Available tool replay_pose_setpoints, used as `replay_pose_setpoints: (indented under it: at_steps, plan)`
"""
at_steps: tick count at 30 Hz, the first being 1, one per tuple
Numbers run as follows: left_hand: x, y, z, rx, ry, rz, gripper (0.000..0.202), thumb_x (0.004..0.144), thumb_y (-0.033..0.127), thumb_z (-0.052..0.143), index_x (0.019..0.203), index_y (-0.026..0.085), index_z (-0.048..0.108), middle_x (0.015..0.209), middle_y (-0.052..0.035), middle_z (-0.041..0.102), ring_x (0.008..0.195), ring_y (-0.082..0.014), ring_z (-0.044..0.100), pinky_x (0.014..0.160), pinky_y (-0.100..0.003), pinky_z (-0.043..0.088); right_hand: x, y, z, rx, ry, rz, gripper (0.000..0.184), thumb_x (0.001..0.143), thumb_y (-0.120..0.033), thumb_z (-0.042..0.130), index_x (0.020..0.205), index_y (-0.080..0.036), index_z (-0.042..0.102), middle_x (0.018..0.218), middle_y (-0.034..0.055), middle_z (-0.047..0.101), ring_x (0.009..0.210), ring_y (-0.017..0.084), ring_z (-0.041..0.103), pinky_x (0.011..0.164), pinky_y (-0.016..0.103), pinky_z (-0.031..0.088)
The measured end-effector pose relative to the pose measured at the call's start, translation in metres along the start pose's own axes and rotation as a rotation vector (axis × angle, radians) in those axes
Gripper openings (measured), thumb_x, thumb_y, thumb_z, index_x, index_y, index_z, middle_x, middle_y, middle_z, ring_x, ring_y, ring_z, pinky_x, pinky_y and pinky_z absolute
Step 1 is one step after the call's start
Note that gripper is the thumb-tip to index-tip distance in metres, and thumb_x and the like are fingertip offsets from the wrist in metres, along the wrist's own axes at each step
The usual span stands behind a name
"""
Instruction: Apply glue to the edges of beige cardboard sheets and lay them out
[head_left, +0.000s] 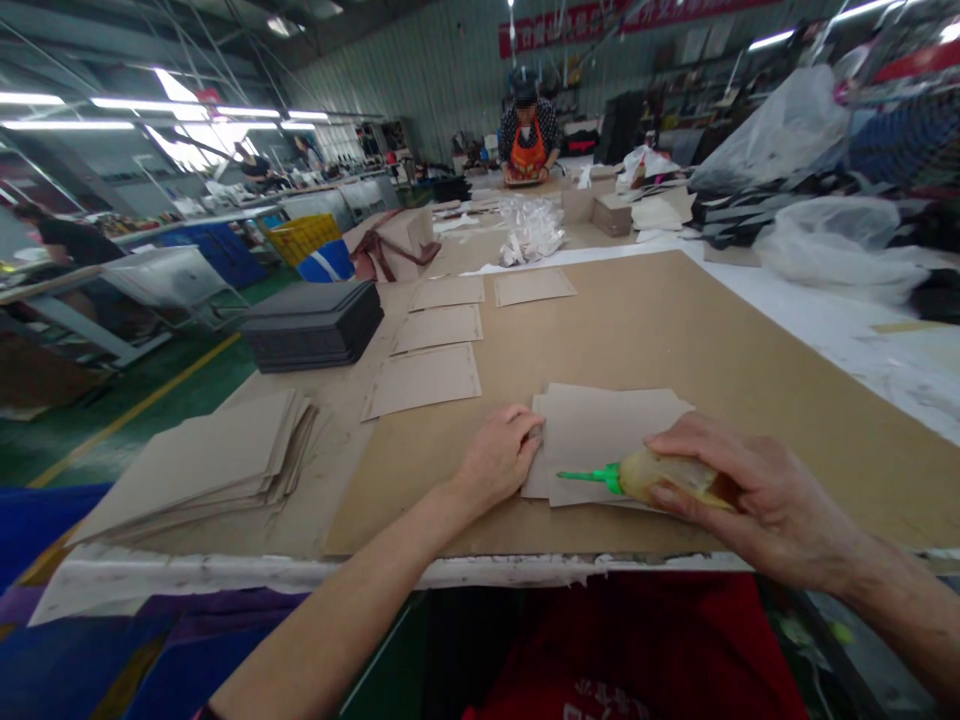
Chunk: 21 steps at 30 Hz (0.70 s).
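Note:
My right hand (742, 480) is wrapped round a squeeze bottle (645, 475) of yellowish liquid with a green nozzle. The nozzle points left, over the lower left part of a small stack of cardboard sheets (600, 420). At the stack's left edge, my left hand (501, 452) has its fingers bent and pinched on the edge of the cardboard. Farther up the table, several single cardboard sheets (424, 377) lie apart in two columns. Whether any liquid is leaving the nozzle cannot be made out.
A loose pile of cardboard (195, 450) lies at the left by the table edge, with a dark stack of sheets (311, 325) behind it. Crumpled clear plastic (529, 230) lies farther back. A co-worker in an orange apron (527, 150) stands at the far end.

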<state>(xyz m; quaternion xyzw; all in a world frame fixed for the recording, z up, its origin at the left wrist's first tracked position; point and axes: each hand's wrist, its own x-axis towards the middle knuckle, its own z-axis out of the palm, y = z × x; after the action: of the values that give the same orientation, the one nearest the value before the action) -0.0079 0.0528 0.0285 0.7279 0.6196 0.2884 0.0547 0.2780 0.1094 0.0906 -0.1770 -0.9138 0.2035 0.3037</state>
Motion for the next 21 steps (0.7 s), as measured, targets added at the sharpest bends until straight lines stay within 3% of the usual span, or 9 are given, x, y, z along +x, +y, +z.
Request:
replay_pose_setpoints:
  at_steps: [5,8,21]
  plan:
    - [0.002,-0.013,0.013,-0.025,0.009,0.017,0.02,0.095,0.022,0.058,0.112,0.017,0.068,0.114,-0.0084,0.065,0.108,-0.022,0.061,0.098,-0.039,0.051,-0.002,-0.001,0.004,0.019,-0.175,-0.038,0.025,0.095,-0.015,0.059,0.118,-0.023,0.055,0.1,0.0045,0.058,0.085,0.02,0.058,0.07,0.032,0.045]
    - [-0.003,-0.014,0.014,-0.036,0.011,0.034,0.02,0.097,0.024,0.057,0.113,0.018,0.067,0.116,-0.0074,0.065,0.109,-0.0214,0.06,0.099,-0.038,0.05,-0.002,0.001,0.006,0.026,-0.211,-0.063,0.032,0.092,-0.009,0.057,0.121,-0.022,0.053,0.101,0.0054,0.057,0.085,0.02,0.056,0.071,0.033,0.045]
    - [-0.003,-0.016,0.015,-0.032,0.014,0.066,0.02,0.096,0.029,0.062,0.112,0.018,0.068,0.117,-0.0072,0.064,0.111,-0.0219,0.059,0.102,-0.04,0.048,0.017,-0.005,-0.003,-0.049,-0.324,-0.161,0.031,0.095,-0.011,0.053,0.124,-0.021,0.052,0.092,0.0054,0.056,0.078,0.021,0.055,0.064,0.032,0.04]
